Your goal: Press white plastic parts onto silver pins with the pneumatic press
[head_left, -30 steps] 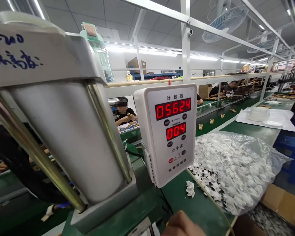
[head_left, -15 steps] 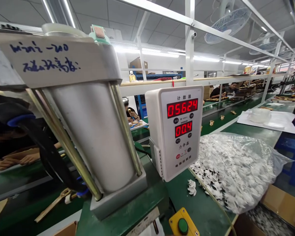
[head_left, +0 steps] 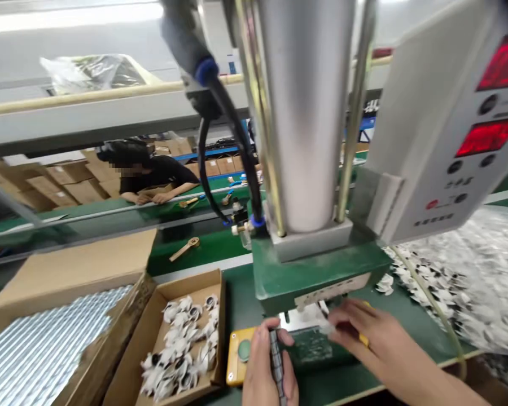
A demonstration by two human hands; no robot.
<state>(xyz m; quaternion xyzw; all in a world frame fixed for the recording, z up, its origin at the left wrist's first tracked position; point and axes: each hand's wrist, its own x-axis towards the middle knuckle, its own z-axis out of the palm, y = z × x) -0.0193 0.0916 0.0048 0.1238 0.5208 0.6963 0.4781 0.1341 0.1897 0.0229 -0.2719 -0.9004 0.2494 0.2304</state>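
Note:
My left hand (head_left: 258, 363) is closed around several slim grey metal rods (head_left: 276, 361), held at the front of the bench press (head_left: 322, 276). Over at the press's working area, my right hand (head_left: 370, 332) has its fingers curled together beside a white piece (head_left: 307, 317). Blur and the fingers hide what it pinches. Just left of my left hand lies a yellow button box (head_left: 236, 361) with a green button. An open carton (head_left: 220, 332) of small white impeller-like parts (head_left: 182, 349) stands further left.
A larger carton (head_left: 80, 254) at far left holds rows of metal rods (head_left: 59, 332). The counter box (head_left: 432, 129) juts out at right, above a plastic bag (head_left: 495, 270) of white parts. Across the conveyor (head_left: 220, 254), which carries a wooden-looking piece (head_left: 186, 248), a person (head_left: 161, 175) sits.
The view has swung down and to the left. Both my hands, the cartons and the lower part of the press have come into sight; the counter has shifted to the right.

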